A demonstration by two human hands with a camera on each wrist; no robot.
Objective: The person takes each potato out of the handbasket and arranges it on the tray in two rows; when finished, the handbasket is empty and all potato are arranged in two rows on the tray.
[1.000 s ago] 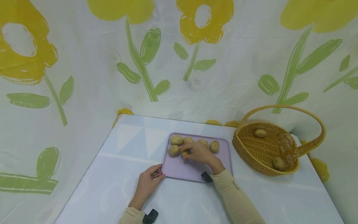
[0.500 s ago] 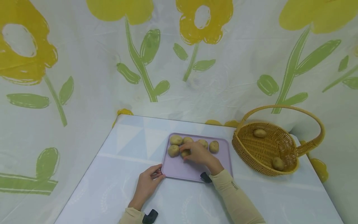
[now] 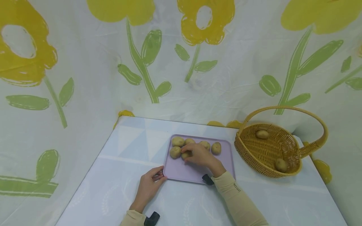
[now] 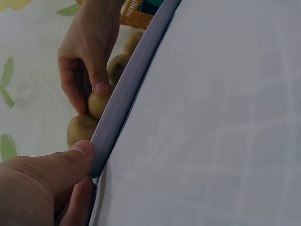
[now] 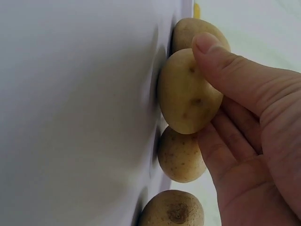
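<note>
On the lilac tray, my right hand grips a potato between thumb and fingers. In the right wrist view the thumb lies over this held potato, near the tray surface. Just left of it sits another potato, with a potato behind that one. More potatoes stand along the back, partly covered by the hand, and one potato lies at the right. My left hand holds the tray's front left corner, its thumb on the rim and fingers curled below.
A wicker basket with a tall arched handle stands right of the tray, holding two potatoes, one at the back and one at the front. The pale patterned table meets a flowered cloth wall behind.
The right hand has shifted the gripped potato very slightly left, closer to the neighbouring potato. The left hand stays at the tray corner.
</note>
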